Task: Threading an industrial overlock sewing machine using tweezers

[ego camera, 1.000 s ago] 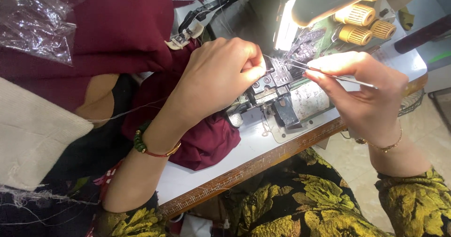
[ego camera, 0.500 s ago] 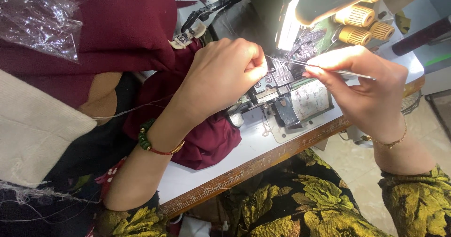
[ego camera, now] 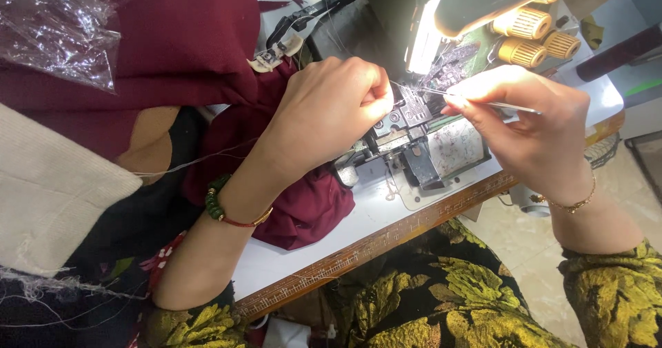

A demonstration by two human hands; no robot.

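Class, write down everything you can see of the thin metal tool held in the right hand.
The tweezers are slim, silvery and look like metal. They lie nearly level, pinched between the fingertips of the right hand, their rear end sticking out past the fingers. The fine tip points left toward the sewing machine under its bright lamp, close to the left hand. Whether the tip grips thread is too small to tell.

Thin metal tweezers nearly level, tips at needle area; pale thread taut beside them.
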